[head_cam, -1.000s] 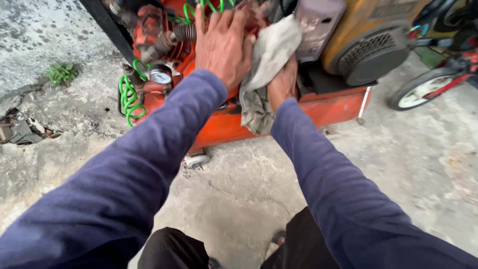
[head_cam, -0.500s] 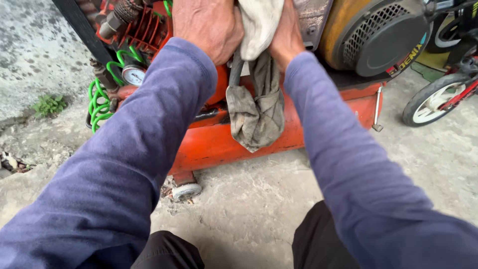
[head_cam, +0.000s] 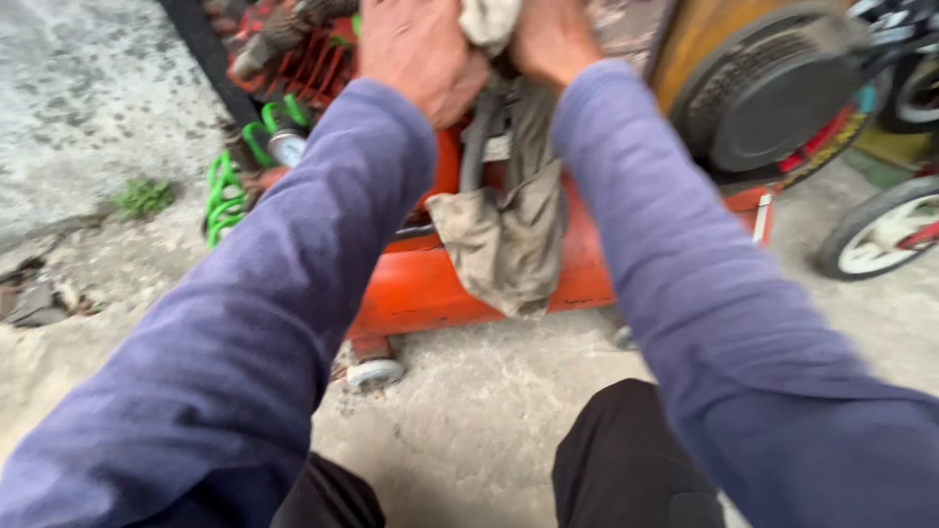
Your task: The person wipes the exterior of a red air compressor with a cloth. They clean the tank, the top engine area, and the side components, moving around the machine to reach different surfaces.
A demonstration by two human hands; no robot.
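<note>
Both my arms in blue sleeves reach forward to the top of the frame. My left hand [head_cam: 423, 51] and my right hand [head_cam: 550, 37] close together on a dirty grey-beige rag [head_cam: 509, 240], which hangs down between them. The rag drapes in front of an orange air compressor tank [head_cam: 421, 284]. My fingers are partly cut off by the top edge. Behind my right arm sits the compressor's round black motor cover [head_cam: 773, 93] on a yellow housing.
A green coiled hose [head_cam: 227, 191] and a round gauge [head_cam: 287, 147] sit at the compressor's left end, and a small caster wheel [head_cam: 374, 372] is under it. A bicycle wheel [head_cam: 880, 230] stands at right. The ground is rough concrete; my dark-trousered knees are below.
My hands with the rag have risen toward the top of the view as the camera tilted down and closer. The rag now hangs longer over the orange tank.
</note>
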